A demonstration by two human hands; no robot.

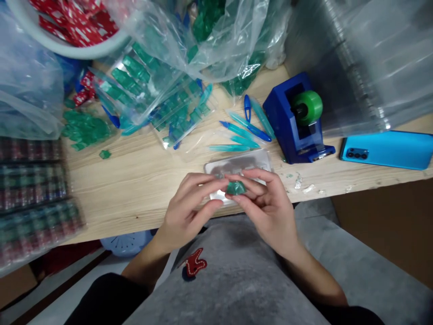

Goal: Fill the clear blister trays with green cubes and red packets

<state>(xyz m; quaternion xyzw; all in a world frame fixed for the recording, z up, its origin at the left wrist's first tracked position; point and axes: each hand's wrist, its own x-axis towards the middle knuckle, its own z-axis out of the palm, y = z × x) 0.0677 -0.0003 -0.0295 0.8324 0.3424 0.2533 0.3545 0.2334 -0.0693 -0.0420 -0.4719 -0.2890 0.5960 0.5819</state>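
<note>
A small green piece, shiny and see-through like wrapped film (236, 188), is pinched between the thumb and fingers of my right hand (270, 203). My left hand (189, 207) comes in from the other side, its index fingertip at the left end of the piece and its thumb held apart below. Under both hands lies a clear plastic tray (233, 163) with moulded compartments, close to the table's front edge. My fingers hide much of this tray, and its contents cannot be made out.
Teal and blue pen-shaped tools (248, 126) lie beyond the tray, left of a blue tape dispenser (287, 119). A blue phone (389, 151) rests at right. Green pieces (84, 128), a white bowl (67, 50) of red pieces, plastic bags (233, 49) and filled packs (37, 225) occupy the left and back.
</note>
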